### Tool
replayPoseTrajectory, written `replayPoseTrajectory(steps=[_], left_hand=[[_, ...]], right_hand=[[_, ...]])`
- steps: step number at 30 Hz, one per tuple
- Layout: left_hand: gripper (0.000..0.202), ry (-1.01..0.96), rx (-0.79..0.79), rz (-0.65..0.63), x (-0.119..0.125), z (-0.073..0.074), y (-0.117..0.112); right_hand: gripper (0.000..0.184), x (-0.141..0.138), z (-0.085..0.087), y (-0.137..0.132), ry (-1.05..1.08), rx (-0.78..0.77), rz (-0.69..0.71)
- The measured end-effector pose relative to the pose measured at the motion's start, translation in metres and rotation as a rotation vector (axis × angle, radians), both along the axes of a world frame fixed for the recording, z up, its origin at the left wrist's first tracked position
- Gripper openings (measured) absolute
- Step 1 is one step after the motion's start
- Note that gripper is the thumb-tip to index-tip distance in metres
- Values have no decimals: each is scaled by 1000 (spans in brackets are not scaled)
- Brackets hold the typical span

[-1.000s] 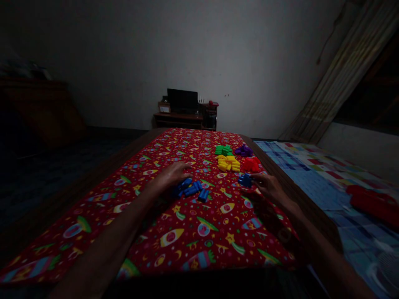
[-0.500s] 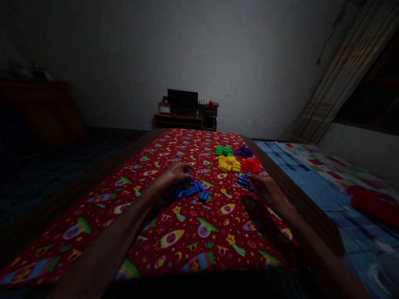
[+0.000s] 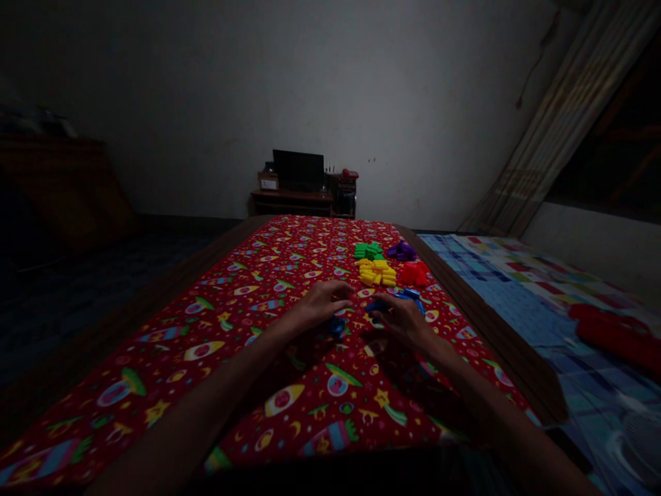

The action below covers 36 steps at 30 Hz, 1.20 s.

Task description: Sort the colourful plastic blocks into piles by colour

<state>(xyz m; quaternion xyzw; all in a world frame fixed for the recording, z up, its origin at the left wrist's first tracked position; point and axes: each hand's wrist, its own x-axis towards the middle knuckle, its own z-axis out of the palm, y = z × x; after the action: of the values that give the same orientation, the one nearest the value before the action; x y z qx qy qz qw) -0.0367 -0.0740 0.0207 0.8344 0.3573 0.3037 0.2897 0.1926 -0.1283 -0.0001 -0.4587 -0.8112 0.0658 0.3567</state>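
Observation:
My left hand (image 3: 324, 304) hovers over the middle of the patterned cloth, its fingers stretched forward and thumb apart. Just beneath it lie a few small blue plastic pieces (image 3: 337, 327), partly hidden by the hand. To the right, my right hand (image 3: 405, 320) curls its fingers and thumb around a blue piece (image 3: 376, 305) at the fingertips. Behind that hand is a pile of blue pieces (image 3: 412, 295), partly covered by it. Similar short pieces form separate heaps beyond: yellow (image 3: 376, 273), red (image 3: 414, 274), green (image 3: 368, 251) and purple (image 3: 401, 251).
A red cloth with rockets and stars (image 3: 289, 399) covers the long table, whose brown edge (image 3: 496, 344) shows at right. Beyond its far end stands a desk with a dark monitor (image 3: 298, 170). A bed with a blue checked sheet (image 3: 465, 282) lies on the right.
My left hand has moved right, and the blue pieces near it are now fewer and farther right. My right hand has moved left from the right-hand blue pile, which has grown.

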Motion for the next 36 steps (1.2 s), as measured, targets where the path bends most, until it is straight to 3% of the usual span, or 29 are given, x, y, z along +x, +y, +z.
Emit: replayPoseTrajectory(steps=[4,8,12,16,20,25,30,33,36], left_hand=[[28,336,196,141,-30,0,15],[33,595,75,127,-45,-4,24],[31,644,-17,91,-40,-2,26],[23,610,-5,70,-34,3,23],[21,486,2,99,-32,5,22],[13,206,-88,20,-16,3,13],[13,-88,-98,-94,12,-1,-10],[19,-46,-34,-97,10,-1,-15],[33,139,94,-64,-6,0,-8]], right_hand=[[26,39,-2,12,-89,-51,-129],[26,63,-13,21,-115,-25,-191],[27,65,-19,23,-87,133,-238],[25,47,-18,18,10,226,-182],[23,15,-24,9,39,180,-9],[28,-16,-26,-5,83,112,53],[23,-20,-13,-12,101,12,102],[23,-1,-5,-7,125,72,-27],[27,32,0,2,101,118,-301]])
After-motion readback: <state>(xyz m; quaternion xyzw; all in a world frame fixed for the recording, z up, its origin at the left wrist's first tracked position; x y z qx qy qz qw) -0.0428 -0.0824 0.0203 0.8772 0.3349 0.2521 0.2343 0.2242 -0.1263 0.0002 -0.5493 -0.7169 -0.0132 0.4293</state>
